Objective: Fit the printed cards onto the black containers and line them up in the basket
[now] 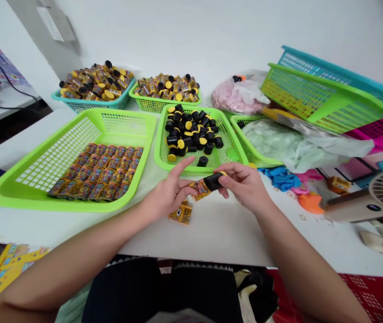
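Right hand [247, 184]: grip clamped on black plastic cylinder with yellow end [214, 180], just in front of lime-green perforated plastic basket [158, 146] of black cylinders [194, 132]. Left hand [167, 195]: grip pinched on orange printed label [201, 190] touching cylinder. Orange printed square piece [181, 215] on white surface [225, 235], before basket. Orange-wrapped cylinders [100, 172] left of basket.

I find the printed label's [200, 190] lettering illegible, the fan [375, 197] cut by the right edge, the pale bag's [279, 141] contents indistinct.

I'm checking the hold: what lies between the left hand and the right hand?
A black container and, at its left end, a patterned wrapper; the head view shows this.
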`<state>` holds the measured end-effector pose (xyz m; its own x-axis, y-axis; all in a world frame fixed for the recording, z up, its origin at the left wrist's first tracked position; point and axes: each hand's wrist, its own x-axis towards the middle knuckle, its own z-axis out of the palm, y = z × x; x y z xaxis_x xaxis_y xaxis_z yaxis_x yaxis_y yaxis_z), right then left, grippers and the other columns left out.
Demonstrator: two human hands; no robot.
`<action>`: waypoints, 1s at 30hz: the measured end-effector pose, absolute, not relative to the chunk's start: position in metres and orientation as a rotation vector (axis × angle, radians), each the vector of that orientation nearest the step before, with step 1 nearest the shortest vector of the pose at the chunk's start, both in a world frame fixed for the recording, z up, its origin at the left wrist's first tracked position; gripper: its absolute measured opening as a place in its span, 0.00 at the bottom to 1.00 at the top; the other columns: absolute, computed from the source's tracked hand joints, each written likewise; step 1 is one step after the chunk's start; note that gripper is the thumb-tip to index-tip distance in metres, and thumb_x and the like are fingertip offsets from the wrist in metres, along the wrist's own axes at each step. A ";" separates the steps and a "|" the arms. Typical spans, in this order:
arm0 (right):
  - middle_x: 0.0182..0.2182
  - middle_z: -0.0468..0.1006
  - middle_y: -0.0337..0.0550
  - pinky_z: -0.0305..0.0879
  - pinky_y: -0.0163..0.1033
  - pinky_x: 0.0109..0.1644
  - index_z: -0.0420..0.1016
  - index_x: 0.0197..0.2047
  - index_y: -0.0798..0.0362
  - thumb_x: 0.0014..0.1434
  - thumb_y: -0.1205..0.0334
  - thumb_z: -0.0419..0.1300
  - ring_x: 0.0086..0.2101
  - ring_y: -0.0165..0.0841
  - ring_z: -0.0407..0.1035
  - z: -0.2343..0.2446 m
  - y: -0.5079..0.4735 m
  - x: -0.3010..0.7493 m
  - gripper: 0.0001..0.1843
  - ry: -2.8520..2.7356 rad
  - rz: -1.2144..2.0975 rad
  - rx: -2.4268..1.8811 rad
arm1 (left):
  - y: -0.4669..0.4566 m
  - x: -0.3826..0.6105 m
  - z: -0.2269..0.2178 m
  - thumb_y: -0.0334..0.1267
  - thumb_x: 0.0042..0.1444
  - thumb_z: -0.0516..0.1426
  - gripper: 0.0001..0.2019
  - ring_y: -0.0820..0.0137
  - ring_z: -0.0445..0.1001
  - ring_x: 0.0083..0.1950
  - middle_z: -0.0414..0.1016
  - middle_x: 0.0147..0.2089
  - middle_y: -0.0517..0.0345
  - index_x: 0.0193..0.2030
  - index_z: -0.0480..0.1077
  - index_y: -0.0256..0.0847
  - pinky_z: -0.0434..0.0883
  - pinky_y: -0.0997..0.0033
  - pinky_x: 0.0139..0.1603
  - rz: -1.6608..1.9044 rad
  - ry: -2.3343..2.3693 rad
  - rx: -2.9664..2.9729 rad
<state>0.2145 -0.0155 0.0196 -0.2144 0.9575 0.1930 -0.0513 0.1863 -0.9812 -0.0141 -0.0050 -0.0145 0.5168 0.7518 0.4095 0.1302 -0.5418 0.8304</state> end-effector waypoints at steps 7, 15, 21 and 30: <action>0.24 0.76 0.36 0.66 0.33 0.24 0.77 0.38 0.50 0.44 0.58 0.76 0.23 0.27 0.69 0.023 -0.019 0.213 0.18 -1.666 0.960 -1.029 | -0.008 -0.006 -0.013 0.37 0.61 0.61 0.40 0.66 0.83 0.41 0.82 0.45 0.52 0.74 0.42 0.50 0.80 0.67 0.42 1.027 0.595 1.638; 0.38 0.80 0.42 0.77 0.40 0.41 0.78 0.48 0.50 0.51 0.62 0.72 0.35 0.31 0.77 0.014 -0.024 0.209 0.20 -1.754 1.217 -0.902 | -0.006 -0.005 -0.010 0.31 0.52 0.65 0.43 0.65 0.83 0.45 0.81 0.44 0.53 0.70 0.46 0.46 0.78 0.65 0.50 0.975 0.552 1.605; 0.29 0.81 0.38 0.74 0.35 0.33 0.80 0.40 0.52 0.46 0.61 0.75 0.28 0.28 0.74 0.015 -0.024 0.196 0.18 -1.445 1.267 -1.058 | -0.007 -0.006 -0.025 0.36 0.54 0.66 0.38 0.64 0.82 0.49 0.82 0.49 0.50 0.68 0.52 0.46 0.78 0.67 0.49 1.118 0.752 1.839; 0.37 0.83 0.42 0.77 0.40 0.37 0.77 0.45 0.49 0.51 0.57 0.72 0.32 0.31 0.77 0.007 -0.025 0.193 0.18 -1.434 1.144 -1.001 | -0.015 -0.003 -0.020 0.36 0.56 0.66 0.34 0.63 0.80 0.53 0.81 0.51 0.51 0.65 0.55 0.47 0.79 0.64 0.53 1.323 0.794 1.900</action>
<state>0.1927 -0.0254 0.0069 -0.1523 0.9671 0.2036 0.0164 0.2084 -0.9779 -0.0030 -0.0155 -0.0200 0.2974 0.7911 0.5345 0.1001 -0.5826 0.8066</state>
